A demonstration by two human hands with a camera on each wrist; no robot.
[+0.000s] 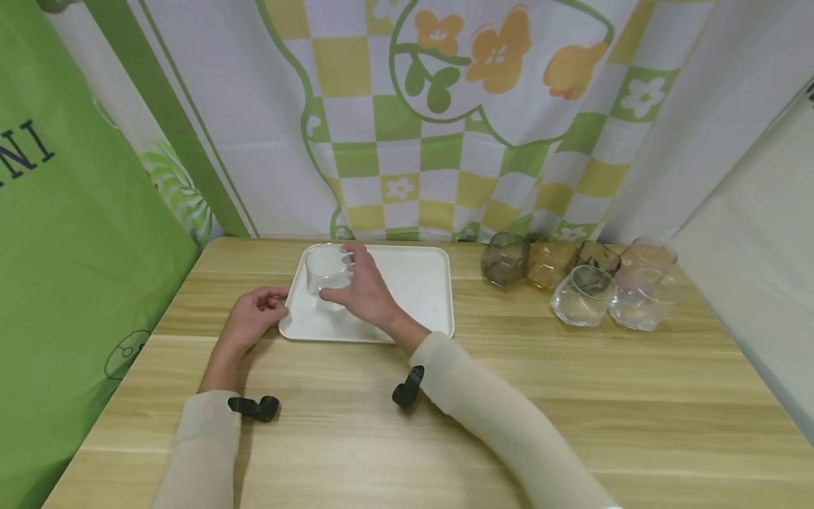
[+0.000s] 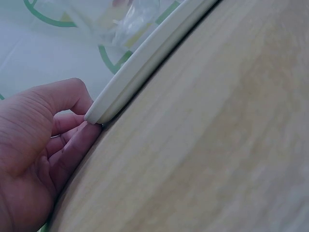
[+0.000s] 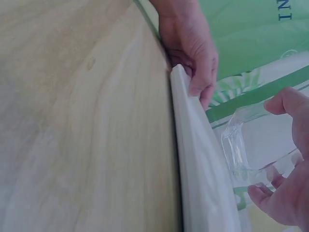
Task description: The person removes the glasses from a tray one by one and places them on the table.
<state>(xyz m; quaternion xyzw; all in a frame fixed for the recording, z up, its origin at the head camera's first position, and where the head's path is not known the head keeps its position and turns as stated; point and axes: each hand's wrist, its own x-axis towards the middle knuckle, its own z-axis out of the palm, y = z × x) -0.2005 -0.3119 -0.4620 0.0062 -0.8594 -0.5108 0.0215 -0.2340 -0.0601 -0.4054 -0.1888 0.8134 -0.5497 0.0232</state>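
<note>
A clear glass is over the left part of a white tray, and my right hand grips it from the right, thumb at the near side and fingers at the far side. In the right wrist view the glass shows an angular, faceted base close to the tray surface. My left hand is at the tray's left edge. Its thumb and fingertips pinch the tray's rim near the corner in the left wrist view, with the other fingers curled by the table.
At the back right of the wooden table stand several tinted glasses, among them a dark grey one and an amber one. Clear glasses stand before them. A patterned curtain hangs behind the table's far edge.
</note>
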